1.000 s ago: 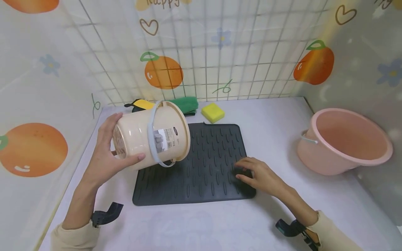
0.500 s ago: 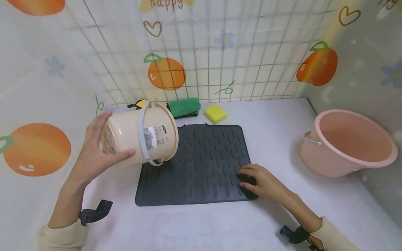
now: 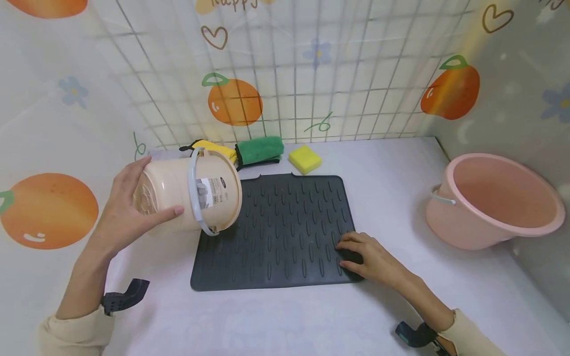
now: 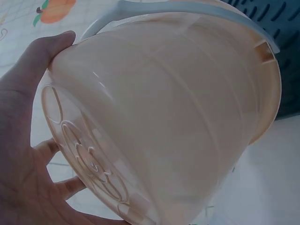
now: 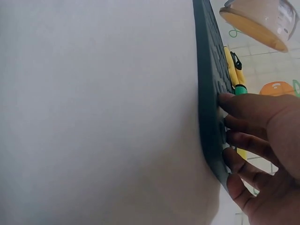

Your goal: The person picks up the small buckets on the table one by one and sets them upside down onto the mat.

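Note:
A cream bucket [image 3: 171, 180] with a pale grey-blue handle [image 3: 193, 190] and a printed label is tilted on its side, its mouth toward the right. My left hand [image 3: 117, 207] grips it at the base end, thumb along the wall, as the left wrist view of the bucket [image 4: 164, 112] also shows. Part of its rim hangs over the left side of a dark ribbed mat [image 3: 285, 232]. My right hand [image 3: 371, 257] is at the mat's right edge with loosely bent fingers. In the right wrist view, its fingertips touch the mat [image 5: 205, 112] and hold nothing.
A pink bucket [image 3: 485, 198] with a wide rim stands at the right by the wall. Behind the mat lie a yellow sponge [image 3: 305, 159], a folded green cloth [image 3: 260, 150] and a yellow cloth [image 3: 218, 150] partly behind the cream bucket. A patterned curtain encloses the back.
My left hand has carried the cream bucket leftward, off more of the mat, uncovering the yellow and green cloths. My right hand has lowered slightly to the mat and then stayed there.

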Action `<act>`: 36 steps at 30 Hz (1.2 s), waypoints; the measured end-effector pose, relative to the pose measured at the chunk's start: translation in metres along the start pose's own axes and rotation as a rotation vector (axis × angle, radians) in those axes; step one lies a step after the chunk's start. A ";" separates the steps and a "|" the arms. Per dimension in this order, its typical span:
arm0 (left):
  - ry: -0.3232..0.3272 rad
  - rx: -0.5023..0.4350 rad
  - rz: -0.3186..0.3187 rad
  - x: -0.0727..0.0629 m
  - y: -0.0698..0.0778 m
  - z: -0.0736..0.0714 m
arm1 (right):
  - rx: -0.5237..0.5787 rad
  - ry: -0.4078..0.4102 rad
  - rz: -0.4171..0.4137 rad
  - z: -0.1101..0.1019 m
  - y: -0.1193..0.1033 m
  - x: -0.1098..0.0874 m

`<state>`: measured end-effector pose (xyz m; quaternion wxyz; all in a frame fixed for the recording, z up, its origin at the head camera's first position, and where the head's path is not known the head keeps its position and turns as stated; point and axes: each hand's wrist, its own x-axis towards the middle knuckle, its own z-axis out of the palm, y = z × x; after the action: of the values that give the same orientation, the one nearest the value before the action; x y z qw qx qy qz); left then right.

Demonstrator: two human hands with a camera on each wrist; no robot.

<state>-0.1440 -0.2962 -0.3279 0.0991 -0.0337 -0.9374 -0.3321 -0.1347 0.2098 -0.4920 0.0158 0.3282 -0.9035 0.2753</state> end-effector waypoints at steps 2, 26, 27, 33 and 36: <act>-0.007 0.015 -0.007 0.003 -0.001 -0.001 | -0.002 0.007 -0.004 0.000 0.000 0.000; -0.180 0.335 -0.051 0.060 0.030 0.019 | 0.003 -0.013 0.016 0.000 0.000 0.002; -0.186 0.357 -0.056 0.063 0.031 0.022 | 0.003 -0.017 0.021 0.000 0.000 0.003; -0.257 0.443 -0.072 0.078 0.039 0.033 | -0.003 -0.028 0.027 0.003 0.000 0.000; -0.275 0.468 -0.078 0.083 0.044 0.038 | -0.002 -0.022 0.028 0.004 0.000 0.000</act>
<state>-0.2254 -0.2385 -0.3121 -0.0369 -0.0185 -0.9939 -0.1024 -0.1340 0.2073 -0.4952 0.0024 0.3187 -0.9083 0.2710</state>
